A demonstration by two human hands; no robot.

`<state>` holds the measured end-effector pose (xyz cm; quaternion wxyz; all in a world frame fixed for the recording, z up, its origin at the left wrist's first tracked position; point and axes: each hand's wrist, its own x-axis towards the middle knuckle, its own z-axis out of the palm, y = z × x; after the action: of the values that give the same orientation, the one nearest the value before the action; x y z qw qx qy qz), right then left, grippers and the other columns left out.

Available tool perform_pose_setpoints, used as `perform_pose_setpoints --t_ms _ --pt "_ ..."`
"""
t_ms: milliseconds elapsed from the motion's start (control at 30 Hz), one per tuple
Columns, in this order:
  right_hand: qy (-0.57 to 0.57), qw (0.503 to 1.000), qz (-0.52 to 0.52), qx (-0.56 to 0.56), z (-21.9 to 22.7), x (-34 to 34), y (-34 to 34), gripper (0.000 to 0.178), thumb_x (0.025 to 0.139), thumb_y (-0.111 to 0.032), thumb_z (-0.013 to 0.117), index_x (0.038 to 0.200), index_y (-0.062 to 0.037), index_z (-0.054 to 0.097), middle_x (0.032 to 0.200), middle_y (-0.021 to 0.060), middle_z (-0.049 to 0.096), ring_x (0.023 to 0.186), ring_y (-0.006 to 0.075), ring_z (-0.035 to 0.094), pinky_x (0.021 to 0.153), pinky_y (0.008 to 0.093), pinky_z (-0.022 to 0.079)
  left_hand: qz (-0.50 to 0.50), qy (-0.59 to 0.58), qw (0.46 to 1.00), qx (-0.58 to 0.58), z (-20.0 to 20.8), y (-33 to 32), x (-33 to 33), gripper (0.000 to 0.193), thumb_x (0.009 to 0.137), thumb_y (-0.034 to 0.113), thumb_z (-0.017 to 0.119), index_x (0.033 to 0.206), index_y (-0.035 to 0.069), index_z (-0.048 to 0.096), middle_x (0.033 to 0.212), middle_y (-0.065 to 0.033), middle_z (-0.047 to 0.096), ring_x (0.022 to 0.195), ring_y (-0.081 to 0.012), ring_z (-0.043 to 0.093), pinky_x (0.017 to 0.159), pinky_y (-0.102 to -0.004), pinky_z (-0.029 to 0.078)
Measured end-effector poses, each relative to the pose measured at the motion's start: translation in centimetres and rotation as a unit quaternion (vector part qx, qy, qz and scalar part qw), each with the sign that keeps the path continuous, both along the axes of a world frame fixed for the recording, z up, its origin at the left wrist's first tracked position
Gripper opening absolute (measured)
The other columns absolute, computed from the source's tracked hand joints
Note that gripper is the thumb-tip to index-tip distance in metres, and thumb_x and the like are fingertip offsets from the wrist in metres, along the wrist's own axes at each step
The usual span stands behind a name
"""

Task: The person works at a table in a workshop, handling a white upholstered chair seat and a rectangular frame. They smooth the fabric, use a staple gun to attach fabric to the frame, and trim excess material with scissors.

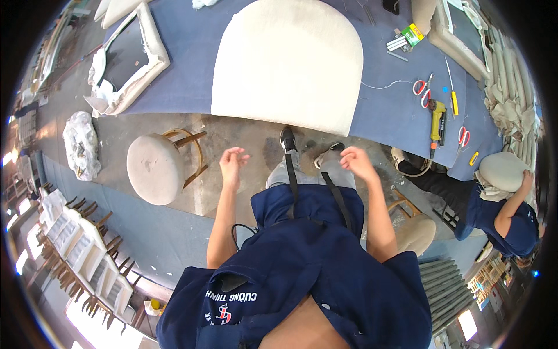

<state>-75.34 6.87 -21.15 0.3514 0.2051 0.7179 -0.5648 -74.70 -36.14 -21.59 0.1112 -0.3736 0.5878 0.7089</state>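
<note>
My left hand (231, 163) hangs in the air before the table's near edge, its fingers loosely bent and apart, holding nothing. At about the same height, my right hand (357, 161) is also in the air, with loosely curled, parted fingers and nothing in them. Beyond both hands a large cream upholstered panel (288, 64), rounded at its far end, lies on the blue-covered table (189, 52). Its straight near edge reaches slightly over the table's front. Neither hand touches it.
Right on the table lie red-handled scissors (426, 93), a yellow screwdriver (454, 103), a yellow-bodied power tool (436, 119) and a chalk box (412, 35). An upholstered frame (157, 64) lies left. A round stool (154, 168) stands left; a co-worker (505, 215) handles a round cushion (504, 171) at right.
</note>
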Motion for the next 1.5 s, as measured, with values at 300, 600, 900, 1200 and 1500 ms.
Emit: perform_pose_setpoints --t_ms 300,600,900,1200,1500 --pt "0.221 0.965 -0.038 0.137 4.2 -14.8 4.5 0.024 0.097 -0.002 0.055 0.117 -0.0012 0.069 0.094 0.0082 0.075 0.074 0.0147 0.069 0.066 0.0295 0.055 -0.18 -0.107 0.967 0.143 -1.8 7.0 -3.8 0.025 0.11 0.011 0.044 0.129 0.003 0.059 0.131 -0.0154 0.069 0.105 -0.0274 0.075 0.086 -0.038 0.062" --pt "0.446 0.809 0.232 0.304 3.5 -43.9 -5.3 0.048 0.098 -0.035 0.065 0.139 -0.0113 0.058 0.144 0.019 0.058 0.137 0.0392 0.053 0.11 0.0534 0.045 0.159 -0.048 0.949 0.267 2.1 15.8 -8.7 0.082 0.109 0.067 0.027 0.159 0.003 0.028 0.157 -0.0198 0.044 0.143 -0.0408 0.047 0.113 -0.0638 0.044" --pt "0.278 0.898 0.257 0.223 5.1 -52.3 -8.2 0.078 0.104 -0.069 0.043 0.126 0.0001 0.07 0.13 0.0262 0.069 0.126 0.0418 0.065 0.105 0.0526 0.05 0.24 -0.106 0.951 0.166 3.7 19.0 -13.4 0.091 0.098 0.081 0.025 0.165 0.019 0.028 0.17 -0.0095 0.032 0.154 -0.0345 0.028 0.116 -0.0699 0.025" --pt "0.271 0.958 -0.016 0.09 5.6 -30.4 1.1 0.074 0.092 -0.068 0.07 0.113 0.0024 0.059 0.108 0.0267 0.07 0.098 0.0383 0.068 0.083 0.0484 0.053 0.038 -0.037 0.989 -0.141 11.5 4.3 -20.2 0.083 0.107 0.065 0.035 0.16 0.001 0.038 0.157 -0.0214 0.049 0.137 -0.0372 0.054 0.115 -0.0461 0.044" --pt "-0.077 0.938 -0.165 -0.295 7.6 -4.8 -6.3 0.074 0.094 -0.035 0.083 0.149 -0.0022 0.046 0.135 0.013 0.063 0.122 0.0219 0.063 0.099 0.0402 0.056 -0.414 0.222 0.768 -0.435 15.3 5.6 -39.5 0.056 0.111 0.043 0.048 0.115 -0.01 0.068 0.106 -0.0252 0.072 0.096 -0.0357 0.067 0.091 -0.0415 0.051"
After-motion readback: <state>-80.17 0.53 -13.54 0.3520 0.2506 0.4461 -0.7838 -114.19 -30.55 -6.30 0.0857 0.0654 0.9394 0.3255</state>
